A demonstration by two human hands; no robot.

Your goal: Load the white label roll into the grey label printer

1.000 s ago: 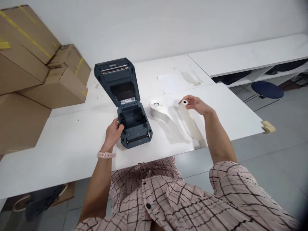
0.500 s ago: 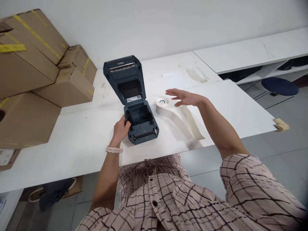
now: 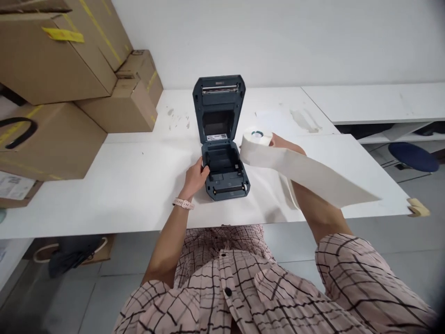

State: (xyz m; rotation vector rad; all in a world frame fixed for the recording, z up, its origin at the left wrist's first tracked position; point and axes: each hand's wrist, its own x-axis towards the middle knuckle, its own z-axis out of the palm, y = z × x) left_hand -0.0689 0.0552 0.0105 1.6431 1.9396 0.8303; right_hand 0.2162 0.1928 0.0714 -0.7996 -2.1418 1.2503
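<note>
A dark grey label printer stands on the white table with its lid raised, showing an unfilled roll bay. My left hand grips the printer's left side, thumb over the edge. Just right of the printer, my right hand is closed around a roll of white labels, held up off the table. The roll partly hides its fingers. From the roll a long loose strip trails to the right across my forearm.
Cardboard boxes with yellow tape are stacked at the left. Behind the white table rises a white wall. A blue stool stands on the right, and a wooden-looking piece sits at the table's right corner.
My right hand, open above the label roll before, has taken hold of it and lifted it with its strip. My left hand stays on the printer. The camera view has turned.
</note>
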